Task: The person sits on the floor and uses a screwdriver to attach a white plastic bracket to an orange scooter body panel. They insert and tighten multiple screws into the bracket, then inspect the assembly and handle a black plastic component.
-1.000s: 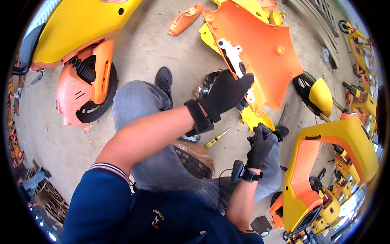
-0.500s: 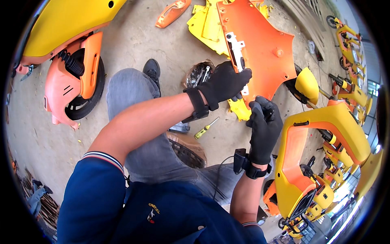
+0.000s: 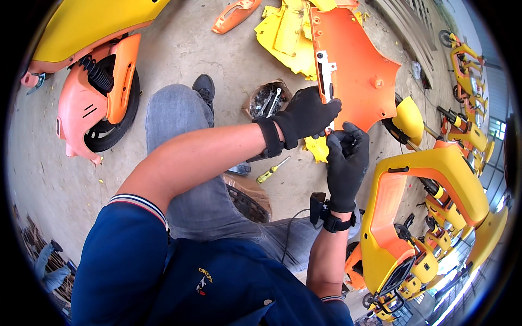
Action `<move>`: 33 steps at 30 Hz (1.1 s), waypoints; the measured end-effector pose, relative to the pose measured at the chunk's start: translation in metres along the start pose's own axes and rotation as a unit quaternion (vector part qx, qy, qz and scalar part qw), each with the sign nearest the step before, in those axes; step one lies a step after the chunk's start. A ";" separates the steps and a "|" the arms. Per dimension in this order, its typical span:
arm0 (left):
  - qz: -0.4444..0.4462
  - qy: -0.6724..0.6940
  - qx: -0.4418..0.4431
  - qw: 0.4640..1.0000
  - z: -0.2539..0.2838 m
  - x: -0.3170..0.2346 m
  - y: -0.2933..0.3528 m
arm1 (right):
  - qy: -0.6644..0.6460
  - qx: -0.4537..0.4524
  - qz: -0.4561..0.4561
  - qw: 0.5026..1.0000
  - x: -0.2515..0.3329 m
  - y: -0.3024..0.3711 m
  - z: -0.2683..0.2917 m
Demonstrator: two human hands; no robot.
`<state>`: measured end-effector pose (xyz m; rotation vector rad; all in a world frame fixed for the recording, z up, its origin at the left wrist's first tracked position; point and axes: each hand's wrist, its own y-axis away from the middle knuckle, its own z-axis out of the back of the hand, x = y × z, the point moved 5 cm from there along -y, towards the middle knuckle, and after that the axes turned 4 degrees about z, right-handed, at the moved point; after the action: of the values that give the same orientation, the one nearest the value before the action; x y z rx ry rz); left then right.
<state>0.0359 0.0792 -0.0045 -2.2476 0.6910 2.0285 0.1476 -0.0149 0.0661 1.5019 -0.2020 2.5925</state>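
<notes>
An orange plastic panel (image 3: pixel 361 68) with a curved, pointed outline is held up in front of me. Along its left edge runs a white bracket (image 3: pixel 326 73) with a dark slot. My left hand (image 3: pixel 310 113), in a black glove, is closed around the panel's lower left edge over the bracket's lower part. Just below and to the right, my right hand (image 3: pixel 348 163), gloved as well, has its fingers curled together at the panel's lower end. Whatever is between its fingertips is hidden. Both wrists wear black straps.
Yellow panels (image 3: pixel 285 41) lie beyond the held one, near an orange trim piece (image 3: pixel 235 15). A box of hardware and tools (image 3: pixel 256 103) and a yellow-handled screwdriver (image 3: pixel 266 175) are on the floor. A yellow-orange scooter (image 3: pixel 451 168) stands right, an orange front wheel assembly (image 3: pixel 98 108) left.
The orange panel has shifted right and slightly down, showing more of the yellow panels beside it. My right hand has moved a little up and left, closer to my left hand, which keeps its grip.
</notes>
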 end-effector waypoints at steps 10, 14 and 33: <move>-0.072 -0.046 -0.020 0.996 -0.003 -0.004 0.001 | 0.126 0.030 0.061 0.990 0.009 -0.006 -0.001; -0.089 -0.072 -0.028 0.993 -0.003 -0.006 0.002 | 0.172 0.036 0.071 0.982 0.011 -0.008 -0.001; -0.117 -0.048 -0.031 0.991 -0.004 -0.005 0.003 | 0.022 0.031 -0.073 0.997 -0.009 -0.010 0.001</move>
<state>0.0386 0.0766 0.0021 -2.1296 0.3416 2.0513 0.1542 -0.0059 0.0595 1.4190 -0.0071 2.5354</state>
